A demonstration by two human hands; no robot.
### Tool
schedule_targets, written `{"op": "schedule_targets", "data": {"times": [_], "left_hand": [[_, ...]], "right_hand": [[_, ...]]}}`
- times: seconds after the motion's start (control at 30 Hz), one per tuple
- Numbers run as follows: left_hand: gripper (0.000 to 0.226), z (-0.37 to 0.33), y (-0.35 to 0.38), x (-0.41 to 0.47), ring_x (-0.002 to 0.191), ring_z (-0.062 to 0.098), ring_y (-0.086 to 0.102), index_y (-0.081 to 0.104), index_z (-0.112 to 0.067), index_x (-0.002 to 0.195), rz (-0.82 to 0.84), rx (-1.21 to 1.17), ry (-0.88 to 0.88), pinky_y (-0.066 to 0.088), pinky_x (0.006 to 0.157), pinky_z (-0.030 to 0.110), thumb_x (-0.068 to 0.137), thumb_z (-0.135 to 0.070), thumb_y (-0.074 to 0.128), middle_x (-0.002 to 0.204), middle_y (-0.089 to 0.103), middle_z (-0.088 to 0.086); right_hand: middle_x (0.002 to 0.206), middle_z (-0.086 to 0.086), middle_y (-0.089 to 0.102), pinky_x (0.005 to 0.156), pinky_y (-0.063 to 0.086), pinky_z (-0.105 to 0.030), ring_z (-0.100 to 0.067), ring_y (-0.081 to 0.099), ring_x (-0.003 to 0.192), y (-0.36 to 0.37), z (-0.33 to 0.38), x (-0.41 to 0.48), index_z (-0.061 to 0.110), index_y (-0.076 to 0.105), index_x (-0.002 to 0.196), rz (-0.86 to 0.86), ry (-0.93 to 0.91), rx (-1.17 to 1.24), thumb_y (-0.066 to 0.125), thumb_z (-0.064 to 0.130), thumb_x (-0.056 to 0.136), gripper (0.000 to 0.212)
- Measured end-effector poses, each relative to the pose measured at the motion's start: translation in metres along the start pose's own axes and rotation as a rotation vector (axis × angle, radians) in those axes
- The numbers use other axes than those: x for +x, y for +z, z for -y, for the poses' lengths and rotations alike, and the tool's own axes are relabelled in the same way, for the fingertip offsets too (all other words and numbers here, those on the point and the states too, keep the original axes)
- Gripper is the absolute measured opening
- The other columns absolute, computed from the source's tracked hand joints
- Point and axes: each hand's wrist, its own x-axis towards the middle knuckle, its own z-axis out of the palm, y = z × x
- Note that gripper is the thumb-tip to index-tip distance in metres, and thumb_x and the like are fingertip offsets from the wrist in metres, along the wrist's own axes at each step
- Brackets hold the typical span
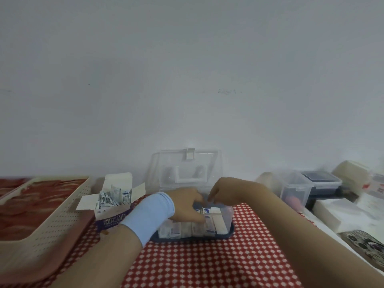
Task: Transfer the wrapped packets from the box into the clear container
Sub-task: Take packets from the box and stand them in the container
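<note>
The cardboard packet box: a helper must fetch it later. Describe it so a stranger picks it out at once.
Start at the red checked tablecloth. At its left edge, beside the cream perforated tray, stands the cardboard box. Unlike the clear container to its right, it is white card with open flaps, a purple front and crumpled packets sticking out.

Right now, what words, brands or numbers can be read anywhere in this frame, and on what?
Nothing reads clearly.
Box, purple front: white lettering, too blurred to read.
Wrapped packets in it: blue print, too small.
Packets in the clear container: blue marks, unreadable.
White package, far right: red marks, blurred.
</note>
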Motion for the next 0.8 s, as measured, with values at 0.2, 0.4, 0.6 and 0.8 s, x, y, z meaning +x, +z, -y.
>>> {"op": "schedule_targets", "data": {"times": [0.2, 0.4, 0.6, 0.8], "left_hand": [[0.028, 0.034, -0.037, -0.055, 0.108, 0.006, 0.058, 0.069, -0.030, 0.118, -0.384, -0.137, -0.070, 0.046, 0.099, 0.028, 0.093, -0.036, 0.060, 0.118, 0.063, -0.013], [0.014, 0.095, -0.042, -0.108, 0.092, 0.005, 0.059, 0.066, -0.036, 0.091, -0.675, -0.179, -0.209, 0.044, 0.081, 0.023, 0.092, -0.022, 0.063, 0.097, 0.062, -0.015], [0.018, 0.149, -0.028, -0.138, 0.103, 0.014, 0.059, 0.067, -0.024, 0.109, -0.636, -0.193, -0.444, 0.044, 0.089, 0.025, 0.092, -0.017, 0.063, 0.112, 0.060, -0.004], [0.027, 0.185, -0.006, -0.129, 0.087, -0.006, 0.055, 0.065, -0.029, 0.112, -0.584, -0.317, -0.409, 0.038, 0.070, 0.009, 0.087, -0.022, 0.070, 0.108, 0.062, -0.012]], "right_hand": [[0.106, 0.002, 0.071, 0.111, 0.030, -0.062, -0.025, 0.062, 0.104, -0.022, 0.017, 0.002, 0.020, 0.072, 0.100, -0.265, 0.113, -0.017, 0.046, 0.026, 0.085, 0.030], [0.131, 0.005, 0.065, 0.107, 0.044, -0.039, -0.018, 0.059, 0.118, -0.020, 0.091, -0.009, 0.029, 0.070, 0.120, -0.407, -0.162, 0.075, 0.046, 0.019, 0.097, 0.035], [0.131, 0.001, 0.065, 0.100, 0.048, -0.026, -0.016, 0.061, 0.116, 0.004, 0.165, 0.010, 0.023, 0.071, 0.123, -0.355, -0.361, 0.174, 0.050, 0.015, 0.100, 0.031], [0.125, 0.008, 0.068, 0.097, 0.052, -0.033, -0.013, 0.062, 0.111, 0.026, 0.196, 0.051, 0.028, 0.064, 0.129, -0.328, -0.332, 0.105, 0.059, 0.032, 0.096, 0.033]]}}
